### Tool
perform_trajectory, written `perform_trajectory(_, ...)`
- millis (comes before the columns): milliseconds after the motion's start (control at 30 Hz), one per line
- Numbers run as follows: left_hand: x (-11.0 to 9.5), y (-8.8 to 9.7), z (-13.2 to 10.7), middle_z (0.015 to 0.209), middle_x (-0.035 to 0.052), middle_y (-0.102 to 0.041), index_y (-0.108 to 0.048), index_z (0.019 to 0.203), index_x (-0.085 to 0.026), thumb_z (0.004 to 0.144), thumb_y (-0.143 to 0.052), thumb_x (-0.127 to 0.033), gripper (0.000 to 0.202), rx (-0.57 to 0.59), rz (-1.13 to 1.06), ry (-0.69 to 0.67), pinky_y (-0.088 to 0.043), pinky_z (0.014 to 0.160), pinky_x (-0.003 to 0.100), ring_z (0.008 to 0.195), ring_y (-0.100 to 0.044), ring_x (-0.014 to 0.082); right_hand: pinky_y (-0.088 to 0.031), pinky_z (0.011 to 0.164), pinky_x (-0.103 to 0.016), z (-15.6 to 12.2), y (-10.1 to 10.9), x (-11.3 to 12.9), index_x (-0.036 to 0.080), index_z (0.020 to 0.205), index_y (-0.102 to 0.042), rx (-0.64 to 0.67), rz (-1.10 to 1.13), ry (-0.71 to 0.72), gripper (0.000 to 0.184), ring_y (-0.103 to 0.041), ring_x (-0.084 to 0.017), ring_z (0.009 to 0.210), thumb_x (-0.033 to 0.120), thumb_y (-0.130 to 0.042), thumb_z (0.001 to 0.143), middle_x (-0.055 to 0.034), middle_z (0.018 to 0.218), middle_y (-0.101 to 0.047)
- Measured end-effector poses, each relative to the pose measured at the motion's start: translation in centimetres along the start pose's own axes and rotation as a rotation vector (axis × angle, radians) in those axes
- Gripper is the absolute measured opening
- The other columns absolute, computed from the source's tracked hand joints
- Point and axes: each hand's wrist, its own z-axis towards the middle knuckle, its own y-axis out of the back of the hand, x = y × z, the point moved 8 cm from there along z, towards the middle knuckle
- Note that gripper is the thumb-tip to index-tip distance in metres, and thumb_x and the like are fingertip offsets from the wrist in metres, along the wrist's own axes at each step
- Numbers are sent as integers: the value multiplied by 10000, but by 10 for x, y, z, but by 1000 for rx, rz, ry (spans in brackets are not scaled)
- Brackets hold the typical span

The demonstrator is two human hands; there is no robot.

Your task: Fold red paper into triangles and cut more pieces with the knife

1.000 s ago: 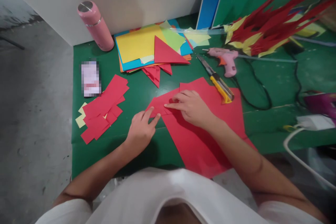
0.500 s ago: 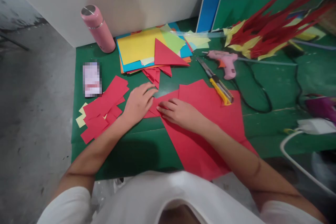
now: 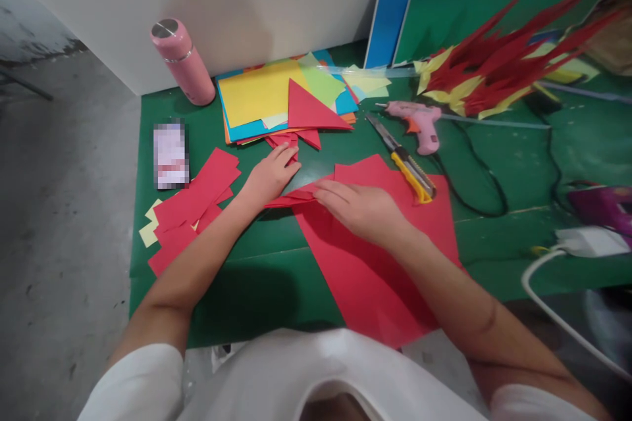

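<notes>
My right hand (image 3: 358, 207) pinches a folded red paper strip (image 3: 295, 197) at its right end. The strip is slightly raised over the table and the big red sheet (image 3: 365, 270). My left hand (image 3: 271, 176) reaches to small folded red paper pieces (image 3: 284, 141) below the coloured stack; its fingertips touch them, with thumb and fingers apart. A red paper triangle (image 3: 313, 110) lies on the stack of coloured paper (image 3: 257, 95). Left of my left hand is a pile of cut red pieces (image 3: 195, 194) with some yellow ones.
A utility knife (image 3: 407, 168) rests partly on the big red sheet. Behind it lies a pink glue gun (image 3: 417, 120) with a black cord. A red and yellow paper flame shape (image 3: 494, 66), pink bottle (image 3: 185, 66), blurred pale rectangular object (image 3: 170, 154) and white plug (image 3: 590, 241) stand or lie around.
My left hand has moved off the folded strip, away from me, to the small red pieces. My right hand now holds the strip tilted up. The whole view has shifted slightly.
</notes>
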Motion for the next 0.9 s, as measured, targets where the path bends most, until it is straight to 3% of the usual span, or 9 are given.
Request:
perform_trajectory(133, -1, 4, 2, 1291, 176, -631, -685, 1026, -128, 924, -468, -69, 247, -40, -3, -16, -470, 1077, 467, 1265, -569, 258, -479, 736, -325, -1, 5, -18, 204, 1099, -682, -3, 62, -17, 319, -656, -216, 965, 139, -392, 981, -84, 1186, -713)
perform_trajectory(267, -1, 11, 6, 1223, 159, -665, -687, 1026, -141, 952, -474, -140, 226, -56, -23, -42, -501, 1035, 439, 1198, -609, 248, -479, 816, -360, -1, 0, -26, 214, 1103, -690, 18, 82, -23, 335, -620, -237, 1024, 130, -390, 981, -93, 1167, -709)
perform_trajectory(433, 7, 13, 8, 1217, 133, -690, -676, 1119, -155, 979, -425, -122, 289, -78, -36, 8, -519, 1000, 385, 1169, -635, 215, -421, 685, -350, 6, -17, -33, 181, 1050, -714, 57, 69, -129, 309, -582, -233, 868, 217, -409, 1005, -111, 1062, -709)
perform_trajectory(600, 12, 20, 11, 1216, 120, -704, -676, 1147, -147, 1005, -398, -171, 312, -132, -63, 60, -537, 960, 350, 1144, -661, 206, -375, 636, -367, 30, -40, -35, 158, 1038, -714, 137, 117, -171, 339, -532, -240, 810, 279, -399, 1011, -131, 991, -679)
perform_trajectory(767, 12, 25, 14, 1187, 115, -720, -682, 1138, -138, 1004, -414, -184, 303, -146, -90, 91, -549, 912, 322, 1091, -687, 204, -365, 584, -351, 60, -54, -41, 175, 971, -703, 69, 133, -273, 327, -542, -259, 830, 332, -417, 995, -152, 995, -633)
perform_trajectory(900, 15, 28, 13, 1164, 105, -729, -671, 1168, -145, 1005, -429, -190, 295, -158, -117, 157, -546, 885, 297, 1035, -703, 192, -371, 595, -341, 73, -61, -45, 170, 1068, -636, 11, 136, -357, 319, -562, -268, 846, 345, -376, 1008, -152, 951, -652)
